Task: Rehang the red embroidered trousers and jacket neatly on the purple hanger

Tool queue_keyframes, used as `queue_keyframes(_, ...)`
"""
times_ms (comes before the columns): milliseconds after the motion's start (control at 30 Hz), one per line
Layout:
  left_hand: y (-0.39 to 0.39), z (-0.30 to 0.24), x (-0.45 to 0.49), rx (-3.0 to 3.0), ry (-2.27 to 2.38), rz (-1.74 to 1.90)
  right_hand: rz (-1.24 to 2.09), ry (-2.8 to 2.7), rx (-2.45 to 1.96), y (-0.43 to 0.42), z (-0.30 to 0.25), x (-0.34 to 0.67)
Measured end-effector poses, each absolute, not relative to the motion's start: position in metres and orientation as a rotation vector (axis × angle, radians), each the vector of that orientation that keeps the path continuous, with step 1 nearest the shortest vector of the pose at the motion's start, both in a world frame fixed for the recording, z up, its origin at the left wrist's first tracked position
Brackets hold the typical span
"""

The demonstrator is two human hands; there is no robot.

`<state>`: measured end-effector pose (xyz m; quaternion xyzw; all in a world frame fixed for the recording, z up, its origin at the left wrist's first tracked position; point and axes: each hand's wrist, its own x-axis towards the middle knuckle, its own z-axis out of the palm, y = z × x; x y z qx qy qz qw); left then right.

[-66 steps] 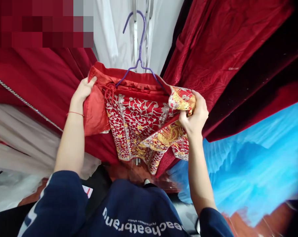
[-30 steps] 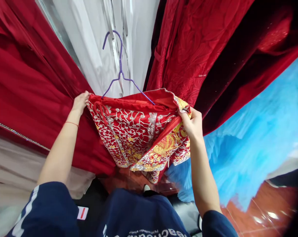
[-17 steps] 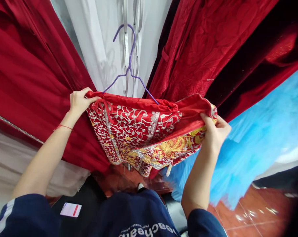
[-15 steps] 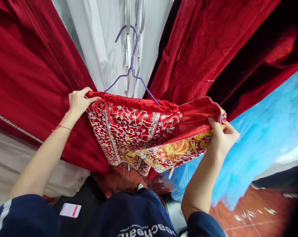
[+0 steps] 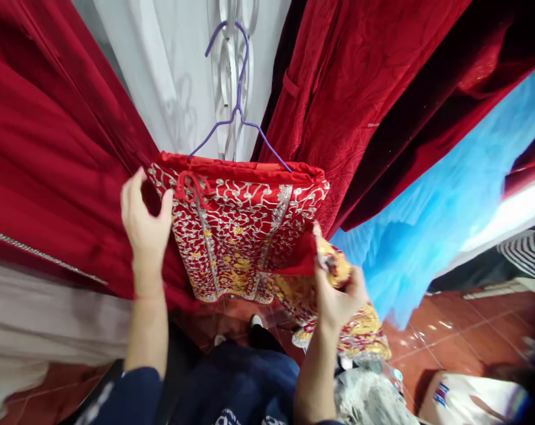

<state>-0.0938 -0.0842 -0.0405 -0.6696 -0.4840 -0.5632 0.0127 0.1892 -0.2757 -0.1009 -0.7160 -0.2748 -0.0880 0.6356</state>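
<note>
The red embroidered garment [image 5: 241, 233] is hanging on a purple hanger [image 5: 238, 118] between red gowns [image 5: 360, 100]. The right hand [image 5: 338, 295] is gripping its loose gold-patterned flap. The left hand [image 5: 146, 221] is hovering open beside its left edge.

This looks like a clothing shop or a costume rental room, full of formal wear. At 10 o'clock hangs a long red satin gown [image 5: 37, 177] with a line of silver beads. At 2 o'clock there is a dark red velvet robe [image 5: 360, 88], and at 3 o'clock a bright blue tulle dress [image 5: 431, 224] (very fluffy). In the centre, an embroidered red skirt [image 5: 241, 230] hangs on a purple wire hanger [image 5: 238, 112], with white garments [image 5: 170, 77] behind it at 12 o'clock. The floor is of red-brown tiles [image 5: 453, 342].
</note>
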Motion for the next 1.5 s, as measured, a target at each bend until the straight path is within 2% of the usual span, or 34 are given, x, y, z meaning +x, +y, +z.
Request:
queue_keyframes(67, -0.138, -0.078, -0.064, -2.134, -1.616, -2.083, -0.203, -0.670, -1.741, -0.269, -0.119, 0.164)
queue_keyframes(100, -0.165, -0.097, -0.046, -2.381, -1.676, -2.116, -0.181, -0.683, -1.772, -0.267, -0.126, 0.156)
queue_keyframes(200, -0.234, -0.139, 0.010, -3.148, -1.840, -1.863, 0.031, -0.766, -1.751, -0.270, -0.135, 0.148)
queue_keyframes(300, -0.269, -0.150, 0.047, -3.332, -1.863, -1.728, 0.293, -0.896, -1.642, -0.281, -0.135, 0.150)
queue_keyframes(500, -0.300, -0.131, 0.043, -3.027, -2.194, -2.084, 0.706, -1.165, -1.390, -0.314, -0.135, 0.175)
queue_keyframes(667, -0.350, -0.133, 0.054, -2.538, -2.456, -2.307, 0.587, -1.565, -1.187, -0.346, -0.135, 0.208)
queue_keyframes(767, -0.378, -0.150, 0.066, -2.318, -2.566, -2.403, 0.671, -1.718, -1.141, -0.360, -0.137, 0.215)
queue_keyframes(900, -0.408, -0.165, 0.070, -2.064, -2.660, -2.478, 0.877, -1.780, -1.049, -0.367, -0.154, 0.214)
queue_keyframes(1033, -0.431, -0.156, 0.065, -2.005, -2.691, -2.436, 0.926, -1.494, -0.769, -0.358, -0.192, 0.230)
queue_keyframes(1200, -0.461, -0.156, 0.052, -1.843, -2.757, -2.518, 1.413, -1.766, -1.082, -0.352, -0.246, 0.255)
queue_keyframes(1367, -0.490, -0.177, 0.050, -1.387, -2.871, -2.422, 1.467, -2.151, -1.672, -0.351, -0.285, 0.237)
queue_keyframes(1433, -0.498, -0.182, 0.053, -1.384, -2.845, -2.481, 1.463, -2.190, -1.669, -0.349, -0.293, 0.222)
queue_keyframes(1500, -0.502, -0.184, 0.050, -1.366, -2.815, -2.566, 1.483, -2.159, -1.429, -0.348, -0.296, 0.206)
